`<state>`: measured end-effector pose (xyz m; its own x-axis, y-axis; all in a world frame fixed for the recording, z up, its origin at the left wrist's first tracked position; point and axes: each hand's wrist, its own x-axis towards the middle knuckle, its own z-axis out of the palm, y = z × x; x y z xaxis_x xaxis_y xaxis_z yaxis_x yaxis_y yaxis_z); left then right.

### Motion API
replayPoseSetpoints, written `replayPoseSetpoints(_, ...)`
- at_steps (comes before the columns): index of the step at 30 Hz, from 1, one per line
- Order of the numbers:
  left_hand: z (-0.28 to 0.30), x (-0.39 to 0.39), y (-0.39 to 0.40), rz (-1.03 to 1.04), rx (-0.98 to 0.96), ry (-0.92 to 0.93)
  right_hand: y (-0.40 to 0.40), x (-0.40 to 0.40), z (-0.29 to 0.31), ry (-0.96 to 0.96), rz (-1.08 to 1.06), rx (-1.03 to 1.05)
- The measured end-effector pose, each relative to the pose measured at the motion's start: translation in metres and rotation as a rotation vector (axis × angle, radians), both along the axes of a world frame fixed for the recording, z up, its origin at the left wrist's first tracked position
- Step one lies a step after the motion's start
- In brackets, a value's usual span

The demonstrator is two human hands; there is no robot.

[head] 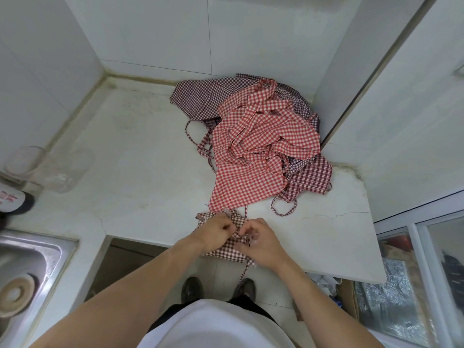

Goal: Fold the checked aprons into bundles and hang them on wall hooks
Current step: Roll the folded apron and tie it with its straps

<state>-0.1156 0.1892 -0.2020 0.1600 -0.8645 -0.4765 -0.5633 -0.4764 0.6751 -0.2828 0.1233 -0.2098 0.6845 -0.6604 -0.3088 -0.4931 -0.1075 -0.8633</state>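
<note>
Fig. 1, head view. Dark-red checked apron (227, 249), already folded small, lies at the near edge of the white desk (140, 172), directly in front of the person. Left hand (218, 228) and right hand (259, 243) sit close together on top of it; the fingers of both are curled and pinch the apron's cloth or tie at the centre of the bundle, approx. where the hands meet. Exactly which strand each hand holds cannot be told. 1 tie strap (247, 268) hangs off the desk edge toward the floor.

Behind, well apart from the hands, a loose pile waits: a bright-red checked apron (261, 146) on top, darker checked aprons (200, 96) beneath and to either side, straps trailing out. A steel sink (32, 259) sits at the left. No wall hooks are in view.

Step in hand, as judged: tying or cinching the bundle w/ its own straps. To do it well: keep 1 hand pressing the folds flat while the other draws the tie snug, so the layers don't spring open; gather the dangling strap before tightening; leave a free loop for hanging. Risk: the bundle rests near the edge and could slip off if tugged toward the body.
</note>
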Motion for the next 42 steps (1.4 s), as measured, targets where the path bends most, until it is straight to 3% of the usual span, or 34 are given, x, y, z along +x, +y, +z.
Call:
replayPoseSetpoints(4,0.008,0.003,-0.01,0.074,0.058,0.145,0.007,0.008,-0.008,0.047,-0.04,-0.301)
replayPoseSetpoints(6,0.01,0.004,-0.008,0.074,0.037,0.163,0.006,0.01,-0.009,0.075,-0.035,-0.353)
replayPoseSetpoints(11,-0.001,0.012,0.007,0.054,-0.189,0.046,-0.004,0.002,-0.001,0.101,0.073,-0.226)
replayPoseSetpoints(18,-0.007,0.005,0.007,0.052,-0.361,-0.191,-0.012,-0.005,0.002,0.214,-0.024,-0.2)
replayPoseSetpoints(24,-0.015,0.02,0.027,0.029,-0.366,-0.241,-0.015,-0.011,0.003,0.264,0.0,-0.102)
replayPoseSetpoints(35,-0.026,0.031,0.034,0.015,-0.359,-0.288,-0.025,-0.019,-0.006,0.352,-0.198,-0.059)
replayPoseSetpoints(39,-0.028,0.03,0.035,0.008,-0.344,-0.304,-0.023,-0.009,-0.003,0.242,-0.339,-0.003)
replayPoseSetpoints(42,-0.029,0.033,0.034,-0.018,-0.29,-0.294,-0.016,0.007,0.017,-0.045,-0.308,0.127)
